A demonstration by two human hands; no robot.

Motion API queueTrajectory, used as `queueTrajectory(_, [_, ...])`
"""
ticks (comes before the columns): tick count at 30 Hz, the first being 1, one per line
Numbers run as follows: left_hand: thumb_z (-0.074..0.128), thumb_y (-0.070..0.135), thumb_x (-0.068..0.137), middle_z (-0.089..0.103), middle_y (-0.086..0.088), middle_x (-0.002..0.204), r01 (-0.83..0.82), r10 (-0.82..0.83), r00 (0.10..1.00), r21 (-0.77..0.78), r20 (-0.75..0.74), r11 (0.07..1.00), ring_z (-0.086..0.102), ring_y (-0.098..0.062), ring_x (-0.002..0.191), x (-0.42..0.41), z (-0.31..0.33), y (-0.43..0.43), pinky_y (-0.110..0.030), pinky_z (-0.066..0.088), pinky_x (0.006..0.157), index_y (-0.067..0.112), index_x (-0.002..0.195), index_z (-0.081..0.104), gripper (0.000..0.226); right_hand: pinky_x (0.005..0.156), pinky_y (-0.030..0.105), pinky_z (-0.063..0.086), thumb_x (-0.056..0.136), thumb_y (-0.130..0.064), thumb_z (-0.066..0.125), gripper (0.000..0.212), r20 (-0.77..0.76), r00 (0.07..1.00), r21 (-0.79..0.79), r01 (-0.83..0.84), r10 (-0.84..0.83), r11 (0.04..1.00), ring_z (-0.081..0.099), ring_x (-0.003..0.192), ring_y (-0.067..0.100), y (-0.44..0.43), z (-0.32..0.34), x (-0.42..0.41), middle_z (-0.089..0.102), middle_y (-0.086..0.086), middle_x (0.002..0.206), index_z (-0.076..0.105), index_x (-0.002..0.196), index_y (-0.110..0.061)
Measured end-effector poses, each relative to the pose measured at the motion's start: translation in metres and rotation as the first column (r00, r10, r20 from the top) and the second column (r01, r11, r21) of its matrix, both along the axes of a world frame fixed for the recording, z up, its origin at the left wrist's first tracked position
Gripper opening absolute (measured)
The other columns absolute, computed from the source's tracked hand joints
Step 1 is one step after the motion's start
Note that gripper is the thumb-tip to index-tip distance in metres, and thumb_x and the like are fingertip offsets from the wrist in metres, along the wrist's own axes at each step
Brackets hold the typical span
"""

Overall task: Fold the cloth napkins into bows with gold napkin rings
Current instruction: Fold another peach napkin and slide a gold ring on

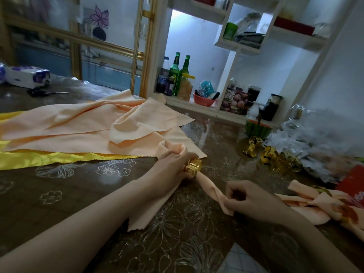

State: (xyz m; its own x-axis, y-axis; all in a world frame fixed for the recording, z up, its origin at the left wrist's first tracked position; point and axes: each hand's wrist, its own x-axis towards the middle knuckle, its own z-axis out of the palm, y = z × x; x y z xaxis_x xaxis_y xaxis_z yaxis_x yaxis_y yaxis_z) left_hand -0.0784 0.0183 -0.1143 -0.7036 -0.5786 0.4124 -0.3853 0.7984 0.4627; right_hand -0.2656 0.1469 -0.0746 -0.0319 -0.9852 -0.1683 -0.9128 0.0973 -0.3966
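1. Both forearms reach over the table [59,194]. The left hand [173,164] lies farther out, and the right hand [246,198] is nearer.
2. The napkin [208,186] lies on the table between the hands, threaded through a gold ring [193,166]. Its long axis runs from far-left to near-right.
3. The left fingers curl round the gold ring and the bunched cloth. The right thumb and fingers pinch the napkin's near end.

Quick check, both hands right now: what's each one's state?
Left hand: closed, grips the peach napkin at the gold napkin ring.
Right hand: closed, pinches the same napkin's twisted end.
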Motion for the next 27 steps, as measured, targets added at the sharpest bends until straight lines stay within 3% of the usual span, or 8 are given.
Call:
queueTrajectory(4, [0.052, 0.024, 0.094, 0.051, 0.004, 0.13, -0.003, 0.005, 0.999, 0.053, -0.04, 0.999, 0.037, -0.009, 0.123, 0.0, -0.003, -0.003, -0.014, 0.017, 0.098, 0.028, 0.137, 0.038, 0.046, 0.071, 0.014, 0.045, 0.095, -0.042, 0.044, 0.02, -0.127, 0.991, 0.275, -0.01, 0.047, 0.961, 0.056, 0.078, 0.005, -0.011, 0.032, 0.012, 0.059, -0.009, 0.09, 0.059, 0.091, -0.029])
queueTrajectory(6, [0.053, 0.021, 0.093, 0.053, 0.004, 0.127, -0.006, 0.008, 0.999, 0.045, -0.05, 0.999, 0.039, -0.011, 0.121, 0.0, -0.003, -0.004, -0.018, 0.016, 0.103, 0.027, 0.136, 0.039, 0.046, 0.071, 0.024, 0.05, 0.096, -0.047, 0.037, 0.041, -0.092, 0.99, 0.021, 0.105, -0.103, 0.994, 0.062, 0.075, 0.016, -0.026, 0.036, 0.013, 0.066, 0.001, 0.086, 0.065, 0.09, -0.019])
queueTrajectory(9, [0.052, 0.021, 0.094, 0.052, 0.007, 0.129, -0.003, 0.004, 0.999, 0.034, -0.039, 0.999, 0.038, -0.006, 0.122, -0.001, -0.004, -0.003, -0.014, 0.012, 0.101, 0.027, 0.137, 0.038, 0.046, 0.065, 0.02, 0.045, 0.095, -0.029, 0.052, 0.018, 0.07, 0.981, -0.373, 0.194, -0.181, 0.907, 0.057, 0.073, 0.005, -0.05, 0.022, 0.022, 0.063, -0.002, 0.085, 0.066, 0.088, -0.019])
queueTrajectory(12, [0.054, 0.02, 0.092, 0.054, 0.008, 0.125, 0.019, -0.02, 0.998, -0.008, -0.067, 1.0, 0.037, 0.005, 0.111, 0.001, -0.005, -0.004, -0.017, 0.02, 0.101, 0.024, 0.134, 0.041, 0.044, 0.066, 0.019, 0.042, 0.091, -0.018, 0.056, 0.015, 0.138, 0.988, -0.275, 0.101, -0.064, 0.956, 0.056, 0.077, 0.003, -0.063, 0.0, 0.038, 0.063, -0.006, 0.084, 0.069, 0.088, -0.023])
queueTrajectory(16, [0.054, 0.019, 0.092, 0.044, 0.02, 0.117, 0.021, -0.021, 0.999, -0.005, -0.029, 1.0, 0.025, 0.016, 0.103, 0.002, -0.006, -0.004, -0.026, 0.018, 0.11, 0.029, 0.137, 0.037, 0.049, 0.066, 0.019, 0.043, 0.095, -0.014, 0.05, 0.024, 0.326, 0.945, -0.394, 0.147, -0.012, 0.907, 0.057, 0.073, 0.001, -0.064, -0.021, 0.048, 0.064, -0.01, 0.08, 0.07, 0.087, -0.026])
queueTrajectory(19, [0.057, 0.013, 0.087, 0.049, 0.019, 0.106, -0.001, 0.002, 1.0, -0.035, 0.024, 0.999, 0.036, 0.01, 0.093, 0.007, 0.008, -0.003, -0.03, 0.028, 0.107, 0.03, 0.13, 0.048, 0.047, 0.071, 0.032, 0.042, 0.096, -0.016, 0.047, 0.021, 0.138, 0.99, -0.475, 0.044, 0.025, 0.879, 0.054, 0.079, 0.014, -0.066, -0.031, 0.051, 0.061, -0.001, 0.086, 0.069, 0.094, -0.016])
queueTrajectory(23, [0.055, 0.007, 0.088, 0.059, 0.01, 0.11, -0.231, 0.252, 0.936, 0.113, -0.246, 0.966, 0.051, -0.002, 0.104, 0.005, 0.04, -0.024, -0.016, 0.036, 0.086, 0.024, 0.113, 0.061, 0.031, 0.079, 0.036, 0.044, 0.095, -0.016, 0.044, 0.025, 0.027, 0.999, -0.509, -0.002, 0.018, 0.861, 0.057, 0.095, 0.025, -0.07, -0.037, 0.053, 0.062, 0.007, 0.105, 0.067, 0.107, -0.014])
queueTrajectory(27, [0.056, 0.033, 0.092, 0.045, -0.002, 0.141, -0.292, 0.268, 0.954, 0.208, 0.136, 0.933, 0.054, -0.016, 0.108, -0.024, 0.04, -0.055, -0.026, 0.047, 0.084, 0.027, 0.137, 0.042, 0.048, 0.076, 0.029, 0.037, 0.096, -0.018, 0.046, 0.027, 0.075, 0.992, -0.516, -0.045, 0.097, 0.856, 0.055, 0.101, 0.023, -0.067, -0.039, 0.054, 0.061, 0.007, 0.113, 0.065, 0.116, -0.018])
